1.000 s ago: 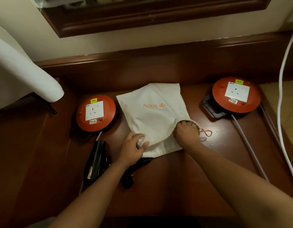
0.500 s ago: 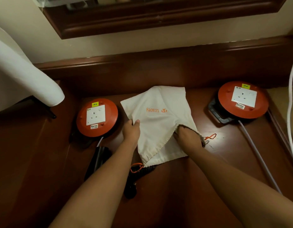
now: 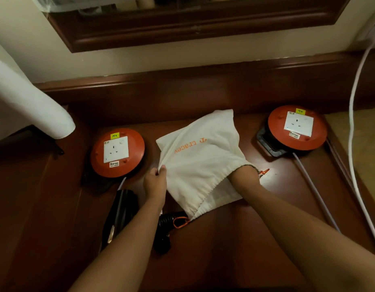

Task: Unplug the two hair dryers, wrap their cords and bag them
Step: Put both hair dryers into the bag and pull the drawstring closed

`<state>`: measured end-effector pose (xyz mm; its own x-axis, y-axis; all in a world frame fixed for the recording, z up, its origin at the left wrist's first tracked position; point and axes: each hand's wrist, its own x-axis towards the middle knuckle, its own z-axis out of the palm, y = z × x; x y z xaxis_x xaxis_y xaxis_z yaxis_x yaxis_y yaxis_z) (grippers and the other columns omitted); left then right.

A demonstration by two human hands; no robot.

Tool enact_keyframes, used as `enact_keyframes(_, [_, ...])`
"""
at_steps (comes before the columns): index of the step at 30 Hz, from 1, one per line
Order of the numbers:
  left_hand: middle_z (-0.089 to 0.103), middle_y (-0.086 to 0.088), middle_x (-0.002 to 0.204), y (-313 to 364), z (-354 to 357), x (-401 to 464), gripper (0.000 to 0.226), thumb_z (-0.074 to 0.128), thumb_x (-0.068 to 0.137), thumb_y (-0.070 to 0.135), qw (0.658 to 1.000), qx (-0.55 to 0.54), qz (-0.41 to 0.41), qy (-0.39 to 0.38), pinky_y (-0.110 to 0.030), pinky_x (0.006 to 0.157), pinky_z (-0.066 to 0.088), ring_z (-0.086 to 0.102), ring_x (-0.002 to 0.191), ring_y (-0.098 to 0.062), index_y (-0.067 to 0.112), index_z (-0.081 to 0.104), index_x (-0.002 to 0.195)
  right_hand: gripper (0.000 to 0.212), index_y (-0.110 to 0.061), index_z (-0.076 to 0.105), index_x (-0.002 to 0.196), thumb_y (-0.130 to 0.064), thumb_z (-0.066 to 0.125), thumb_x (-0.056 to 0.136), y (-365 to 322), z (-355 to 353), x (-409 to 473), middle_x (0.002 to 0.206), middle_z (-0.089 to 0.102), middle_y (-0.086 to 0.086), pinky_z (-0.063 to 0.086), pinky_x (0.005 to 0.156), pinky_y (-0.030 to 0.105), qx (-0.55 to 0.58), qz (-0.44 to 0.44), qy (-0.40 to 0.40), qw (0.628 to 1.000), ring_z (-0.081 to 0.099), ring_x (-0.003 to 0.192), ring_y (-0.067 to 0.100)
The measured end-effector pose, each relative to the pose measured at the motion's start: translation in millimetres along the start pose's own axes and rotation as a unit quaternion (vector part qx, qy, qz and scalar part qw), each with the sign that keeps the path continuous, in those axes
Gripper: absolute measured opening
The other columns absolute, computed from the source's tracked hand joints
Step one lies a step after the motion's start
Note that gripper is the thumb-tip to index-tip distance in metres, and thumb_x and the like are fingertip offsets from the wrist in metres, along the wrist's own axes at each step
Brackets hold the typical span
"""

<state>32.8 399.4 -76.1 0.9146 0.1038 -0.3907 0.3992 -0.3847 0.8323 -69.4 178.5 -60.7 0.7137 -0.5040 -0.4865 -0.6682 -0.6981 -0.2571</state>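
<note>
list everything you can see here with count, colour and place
drawstring bag: 1, cream with orange print, centre of the wooden surface
cable reels: 2, orange with white sockets, one left of the bag, one right
hair dryer: 1 seen, black, near left, below the left reel
coiled cord: 1, black, at the bag's near corner
white cable: 1, far right edge
white cloth: 1, far left
left hand: pinches the bag's left edge
right hand: wrist shows at the bag's mouth, hand hidden inside

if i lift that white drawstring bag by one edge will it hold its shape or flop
Likely flops: the white drawstring bag creases and drapes where the left hand pinches its edge. Probably light, since it sags around the right hand inside its mouth.
</note>
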Motion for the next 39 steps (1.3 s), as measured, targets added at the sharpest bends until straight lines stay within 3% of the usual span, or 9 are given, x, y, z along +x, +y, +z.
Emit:
enact_keyframes(6, [0.059,0.004,0.107,15,5,-32,0.037,0.054,0.095,0.037,0.994,-0.094,-0.027,-0.04,-0.019,0.074,0.042,0.054,0.095,-0.009,0.011,0.051,0.121,0.037,-0.012,0.053,0.129,-0.025,0.05,0.095,20,7,1,0.13,0.055,0.007,0.037,0.099,0.03,0.03,-0.062,0.054,0.996,0.051,0.119,0.024])
enact_keyframes(10, [0.046,-0.014,0.133,-14,8,-71,0.061,0.067,0.084,0.038,0.981,0.159,0.109,-0.02,-0.04,0.1,0.037,0.042,0.123,-0.03,0.009,0.045,0.132,0.053,-0.01,0.049,0.129,-0.027,0.065,0.081,52,15,-26,0.123,0.056,0.01,0.044,0.088,0.032,0.114,-0.099,0.118,0.981,0.053,0.111,0.027])
enact_keyframes(14, [0.05,-0.012,0.121,-44,22,-116,0.057,0.075,0.072,0.042,0.855,0.405,0.318,-0.058,-0.045,0.09,0.042,0.047,0.111,-0.033,0.015,0.056,0.118,0.057,-0.012,0.039,0.13,-0.021,0.065,0.079,71,32,-51,0.134,0.041,0.014,0.044,0.091,0.046,0.025,-0.048,0.098,0.994,0.045,0.115,0.036])
enact_keyframes(17, [0.059,-0.008,0.116,-53,35,-127,0.046,0.076,0.068,0.035,0.735,0.473,0.463,-0.149,-0.044,0.089,0.047,0.056,0.108,-0.03,0.019,0.061,0.109,0.055,-0.015,0.041,0.127,0.001,0.052,0.076,70,38,-53,0.132,0.045,0.013,0.042,0.083,0.039,0.129,-0.024,0.118,0.984,0.046,0.107,0.036])
enact_keyframes(19, [0.059,-0.007,0.121,-57,44,-130,0.049,0.073,0.07,0.03,0.704,0.495,0.473,-0.187,-0.041,0.093,0.046,0.056,0.112,-0.029,0.018,0.06,0.115,0.047,-0.012,0.047,0.118,0.003,0.055,0.075,63,35,-50,0.115,0.055,0.012,0.041,0.078,0.032,0.269,0.004,0.135,0.954,0.052,0.098,0.031])
enact_keyframes(23, [0.033,-0.009,0.15,-57,53,-132,0.058,0.053,0.09,0.028,0.723,0.556,0.356,-0.203,-0.042,0.11,0.025,0.031,0.137,-0.03,0.012,0.035,0.143,0.037,-0.013,0.047,0.097,-0.012,0.074,0.071,46,35,-44,0.106,0.052,0.006,0.048,0.079,0.035,0.427,0.124,0.171,0.879,0.054,0.092,0.023])
enact_keyframes(30, [0.026,-0.005,0.153,-65,32,-129,0.045,0.04,0.094,0.022,0.699,0.584,0.355,-0.209,-0.047,0.115,0.008,0.02,0.141,-0.028,0.021,0.038,0.139,0.023,-0.018,0.055,0.087,0.0,0.067,0.081,49,33,-32,0.101,0.061,0.007,0.052,0.091,0.038,0.662,0.174,0.153,0.713,0.062,0.101,0.027])
enact_keyframes(33, [0.027,-0.006,0.152,-66,28,-125,0.044,0.041,0.094,0.023,0.702,0.573,0.362,-0.217,-0.049,0.116,0.007,0.021,0.141,-0.028,0.024,0.042,0.138,0.023,-0.01,0.056,0.099,0.005,0.062,0.084,48,35,-36,0.094,0.059,0.001,0.05,0.085,0.027,0.714,0.163,0.17,0.66,0.059,0.097,0.021])
enact_keyframes(39, [0.041,-0.006,0.14,-66,25,-122,0.047,0.043,0.089,0.016,0.702,0.569,0.37,-0.213,-0.045,0.115,0.017,0.037,0.13,-0.027,0.016,0.045,0.136,0.019,-0.008,0.056,0.094,-0.023,0.065,0.088,67,33,-32,0.105,0.055,0.009,0.041,0.079,0.028,0.479,0.143,0.245,0.83,0.057,0.092,0.023])
